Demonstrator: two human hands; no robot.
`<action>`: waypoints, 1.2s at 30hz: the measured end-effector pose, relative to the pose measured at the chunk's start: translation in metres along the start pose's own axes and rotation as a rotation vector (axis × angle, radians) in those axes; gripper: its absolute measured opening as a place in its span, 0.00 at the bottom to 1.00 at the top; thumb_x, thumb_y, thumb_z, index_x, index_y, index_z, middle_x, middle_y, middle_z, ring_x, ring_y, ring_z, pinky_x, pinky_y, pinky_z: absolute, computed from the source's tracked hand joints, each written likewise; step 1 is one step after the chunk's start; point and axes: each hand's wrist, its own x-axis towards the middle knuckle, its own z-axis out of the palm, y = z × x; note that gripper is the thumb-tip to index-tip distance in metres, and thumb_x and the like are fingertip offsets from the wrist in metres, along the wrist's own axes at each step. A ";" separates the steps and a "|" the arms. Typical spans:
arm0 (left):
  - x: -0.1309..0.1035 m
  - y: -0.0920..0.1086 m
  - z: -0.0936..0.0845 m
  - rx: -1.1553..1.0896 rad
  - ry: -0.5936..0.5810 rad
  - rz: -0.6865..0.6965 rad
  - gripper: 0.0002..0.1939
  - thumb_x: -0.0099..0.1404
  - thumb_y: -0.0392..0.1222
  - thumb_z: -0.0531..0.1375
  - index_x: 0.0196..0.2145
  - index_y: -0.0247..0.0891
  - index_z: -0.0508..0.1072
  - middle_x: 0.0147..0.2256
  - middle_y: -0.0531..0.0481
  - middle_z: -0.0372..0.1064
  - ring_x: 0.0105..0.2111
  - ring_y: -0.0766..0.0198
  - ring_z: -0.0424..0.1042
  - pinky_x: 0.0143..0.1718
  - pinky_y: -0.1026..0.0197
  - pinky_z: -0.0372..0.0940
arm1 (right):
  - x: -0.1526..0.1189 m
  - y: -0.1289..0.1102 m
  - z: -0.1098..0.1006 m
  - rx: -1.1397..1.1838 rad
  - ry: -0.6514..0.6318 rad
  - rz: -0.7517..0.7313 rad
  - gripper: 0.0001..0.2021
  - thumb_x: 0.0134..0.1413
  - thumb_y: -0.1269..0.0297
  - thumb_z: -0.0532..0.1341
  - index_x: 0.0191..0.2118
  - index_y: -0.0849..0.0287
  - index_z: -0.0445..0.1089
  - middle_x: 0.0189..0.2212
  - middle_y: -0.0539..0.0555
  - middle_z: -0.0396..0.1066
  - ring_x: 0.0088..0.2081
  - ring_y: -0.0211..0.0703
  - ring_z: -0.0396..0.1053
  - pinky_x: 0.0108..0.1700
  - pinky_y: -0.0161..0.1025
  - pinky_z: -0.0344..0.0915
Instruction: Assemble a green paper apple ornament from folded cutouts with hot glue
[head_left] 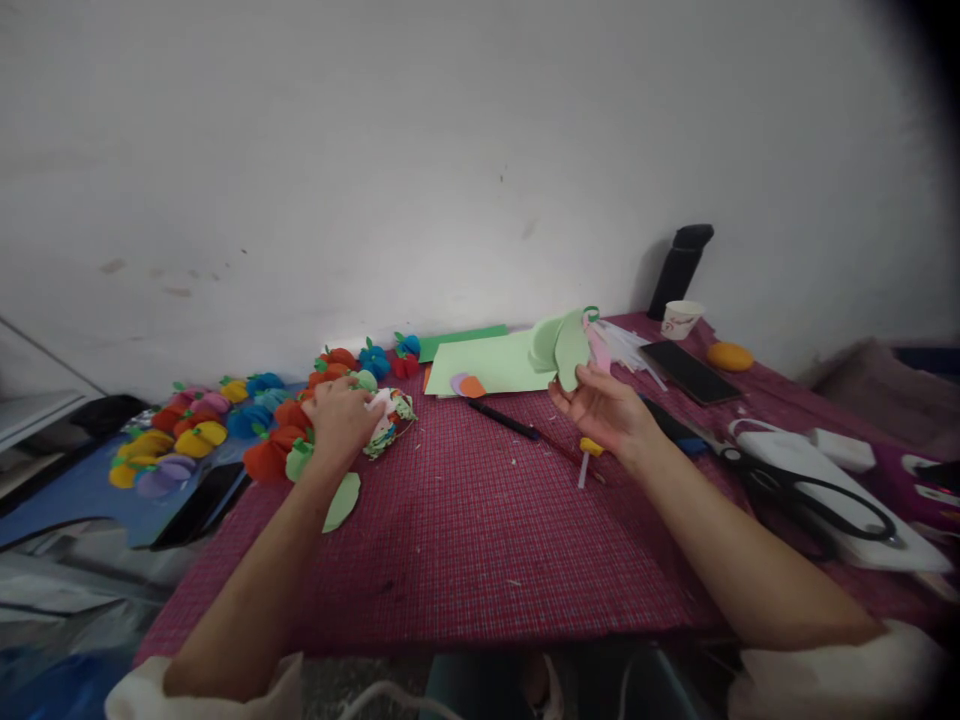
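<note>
My right hand (604, 405) is closed, thumb and fingers pinching a light green paper ornament (571, 348) made of rounded, folded-looking pieces. A curled dark green paper strip (592, 314) shows at its top, with pink paper behind. My left hand (341, 420) rests back-up at the edge of the finished paper fruits; its fingertips are mostly hidden, so I cannot tell if it grips anything. Touching or just beside it lies a small heap of coloured paper scraps (391, 425). Below my left wrist is a flat light green paper cutout (343, 502).
Several colourful paper fruits (202, 437) cover the left side. Light green sheets (487, 362) lie at the back, near a black pen (502, 419). On the right are scissors (810, 485), a phone (690, 371), a paper cup (681, 319), a black bottle (679, 270) and a yellow object (729, 356).
</note>
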 end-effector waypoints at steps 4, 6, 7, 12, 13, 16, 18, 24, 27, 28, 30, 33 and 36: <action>-0.004 0.015 0.025 0.056 -0.043 0.131 0.16 0.57 0.49 0.52 0.31 0.40 0.76 0.48 0.42 0.63 0.47 0.44 0.55 0.43 0.46 0.49 | -0.001 0.009 0.001 0.001 -0.033 0.069 0.08 0.48 0.72 0.61 0.34 0.52 0.67 0.37 0.44 0.72 0.36 0.34 0.70 0.45 0.38 0.66; -0.008 0.021 0.037 0.078 -0.062 0.166 0.15 0.55 0.50 0.55 0.33 0.40 0.76 0.47 0.42 0.64 0.47 0.44 0.55 0.43 0.46 0.49 | -0.002 0.016 0.000 -0.017 -0.035 0.112 0.09 0.47 0.73 0.61 0.35 0.52 0.67 0.35 0.45 0.73 0.36 0.35 0.70 0.43 0.38 0.67; -0.010 0.023 0.042 0.086 -0.084 0.190 0.15 0.54 0.52 0.56 0.33 0.41 0.76 0.47 0.41 0.64 0.47 0.44 0.56 0.43 0.46 0.49 | -0.003 0.019 0.000 -0.029 -0.037 0.135 0.09 0.46 0.73 0.61 0.35 0.53 0.67 0.34 0.45 0.73 0.36 0.36 0.70 0.42 0.38 0.67; -0.015 0.023 0.043 0.022 -0.023 0.219 0.21 0.50 0.56 0.59 0.40 0.45 0.73 0.50 0.43 0.62 0.47 0.45 0.56 0.43 0.46 0.51 | -0.004 0.030 -0.002 -0.096 -0.074 0.201 0.08 0.45 0.72 0.63 0.34 0.56 0.68 0.31 0.48 0.73 0.34 0.37 0.70 0.41 0.39 0.66; -0.015 0.022 0.039 -0.013 0.028 0.203 0.21 0.51 0.57 0.59 0.41 0.45 0.73 0.51 0.43 0.61 0.48 0.45 0.56 0.43 0.45 0.51 | -0.004 0.031 -0.001 -0.110 -0.074 0.196 0.08 0.45 0.72 0.63 0.34 0.56 0.68 0.31 0.48 0.73 0.34 0.37 0.70 0.41 0.38 0.65; -0.013 0.021 0.025 -0.161 0.161 0.127 0.16 0.56 0.55 0.56 0.31 0.43 0.76 0.49 0.45 0.64 0.49 0.46 0.56 0.46 0.44 0.50 | -0.007 0.032 0.004 -0.173 -0.055 0.163 0.10 0.42 0.70 0.65 0.34 0.57 0.68 0.31 0.48 0.72 0.33 0.36 0.70 0.40 0.38 0.65; -0.015 0.024 0.017 -0.326 0.197 0.108 0.15 0.58 0.52 0.54 0.28 0.42 0.76 0.46 0.46 0.67 0.48 0.49 0.59 0.48 0.46 0.51 | -0.010 0.033 0.009 -0.227 -0.035 0.147 0.10 0.40 0.70 0.66 0.33 0.57 0.68 0.29 0.47 0.72 0.31 0.35 0.69 0.39 0.36 0.64; -0.042 0.056 0.014 -1.030 -0.063 -0.039 0.20 0.58 0.52 0.54 0.44 0.39 0.71 0.38 0.47 0.72 0.34 0.60 0.69 0.35 0.59 0.62 | -0.013 0.041 0.013 -0.426 -0.058 0.089 0.11 0.41 0.66 0.65 0.34 0.60 0.67 0.26 0.47 0.71 0.29 0.33 0.67 0.35 0.34 0.63; -0.056 0.073 0.023 -1.258 -0.164 -0.080 0.18 0.56 0.51 0.56 0.40 0.38 0.73 0.37 0.48 0.72 0.35 0.62 0.68 0.37 0.61 0.61 | -0.013 0.044 0.012 -0.532 -0.055 0.063 0.11 0.41 0.64 0.65 0.33 0.60 0.66 0.26 0.47 0.69 0.28 0.33 0.66 0.34 0.34 0.62; -0.060 0.077 0.026 -1.313 -0.168 -0.091 0.18 0.55 0.50 0.57 0.40 0.37 0.73 0.36 0.48 0.72 0.34 0.62 0.68 0.37 0.62 0.61 | -0.013 0.045 0.012 -0.571 -0.046 0.056 0.11 0.41 0.63 0.65 0.32 0.60 0.65 0.25 0.47 0.69 0.27 0.33 0.66 0.33 0.33 0.62; -0.065 0.083 0.032 -1.355 -0.142 -0.104 0.16 0.54 0.48 0.59 0.38 0.38 0.73 0.35 0.48 0.72 0.35 0.62 0.68 0.38 0.62 0.61 | -0.013 0.047 0.011 -0.644 -0.024 0.042 0.11 0.41 0.62 0.65 0.32 0.59 0.64 0.24 0.46 0.67 0.26 0.33 0.64 0.31 0.33 0.62; -0.072 0.084 0.034 -1.320 -0.060 -0.075 0.13 0.56 0.46 0.57 0.37 0.38 0.73 0.36 0.48 0.71 0.37 0.61 0.67 0.42 0.60 0.60 | -0.013 0.053 0.008 -0.726 -0.016 0.014 0.11 0.42 0.61 0.64 0.31 0.57 0.62 0.22 0.45 0.65 0.24 0.33 0.63 0.29 0.33 0.61; -0.076 0.083 0.032 -1.258 0.012 0.034 0.15 0.56 0.41 0.56 0.43 0.40 0.69 0.43 0.48 0.68 0.44 0.59 0.64 0.49 0.57 0.56 | -0.014 0.059 0.008 -0.782 -0.044 0.003 0.09 0.44 0.62 0.62 0.31 0.57 0.62 0.23 0.46 0.65 0.25 0.34 0.63 0.29 0.34 0.60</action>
